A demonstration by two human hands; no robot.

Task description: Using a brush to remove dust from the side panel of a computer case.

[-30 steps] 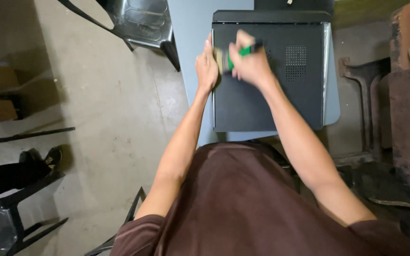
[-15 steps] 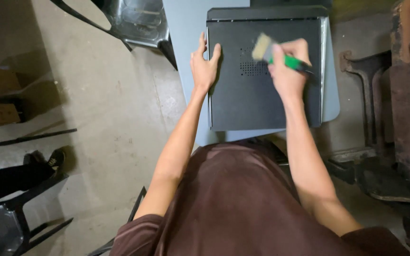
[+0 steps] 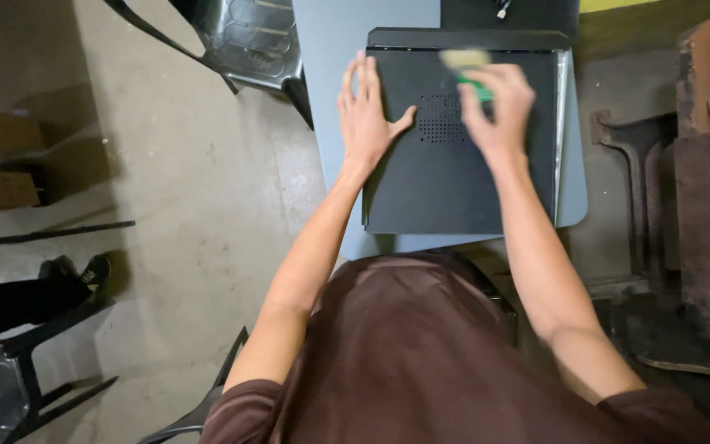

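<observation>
The right hand (image 3: pixel 495 103) was clamped on a green-handled brush (image 3: pixel 472 72), its pale bristles blurred at the upper middle of the frame, near the far edge of the black case (image 3: pixel 454 181). The left hand (image 3: pixel 367 111) held nothing; it lay flat with fingers spread on the case's left part, thumb pointing toward the round vent grille (image 3: pixel 441 119). Half a second earlier the brush had been further right, near the case's right side, and a second earlier it had been near the left hand; so the right hand was sweeping back and forth across the top panel, which suggested the dusting of the lid was underway, with the left hand steadying the case throughout. The brush was too blurred to read exactly, but its handle seemed to run from the fist up and left, bristles toward the top of the frame. The case lay flat in the upper centre on a grey surface (image 3: pixel 330 49), long axis running top to bottom. A dark chair (image 3: pixel 248 37) stood at the upper left, beside the surface, over the concrete floor (image 3: pixel 166 205).
</observation>
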